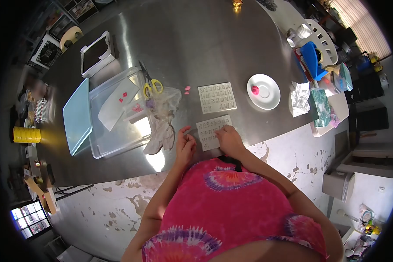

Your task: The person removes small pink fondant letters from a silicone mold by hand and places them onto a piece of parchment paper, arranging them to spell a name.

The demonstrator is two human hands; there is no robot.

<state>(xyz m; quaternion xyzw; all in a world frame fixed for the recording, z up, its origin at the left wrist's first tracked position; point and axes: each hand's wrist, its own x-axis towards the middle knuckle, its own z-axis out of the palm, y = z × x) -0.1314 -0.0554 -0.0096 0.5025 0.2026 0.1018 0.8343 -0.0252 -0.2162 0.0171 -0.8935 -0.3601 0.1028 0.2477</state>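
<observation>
"Metal table (170,37), grey and shiny, fills most of the view. What lies nearest the person?"

"The near mould (208,131), a pale slab with rows of letters. It lies flat close to the table's edge, between the two hands."

"And the right hand (231,140)?"

"Fingertips down on that slab's right side, hand bent over it. I cannot tell whether they pinch anything; the hand hides what is under them."

"The left hand (186,145)?"

"Just beside the slab's left edge, fingers loosely curled, the index reaching out a little. I see nothing in its grasp."

"Anything beyond the near mould?"

"The far mould (217,96), lettered too, lying flat with a small gap between them. Some pink bits (187,89) sit on the metal to its left."

"To its right?"

"A white saucer (270,94) with a pink lump (255,90) on its left part. Crumpled foil (300,99) lies farther right."

"What about the left side?"

"A clear tray (101,148), with a pale blue lid (77,120) along its left side. A white sheet (112,112) lies in it, with small red pieces (124,94) on top."

"And by its right rim?"

"Yellow-handled scissors (155,87), a see-through bag (169,99) and a crumpled cloth (160,136); the cloth is near the left hand, but apart from it."
</observation>
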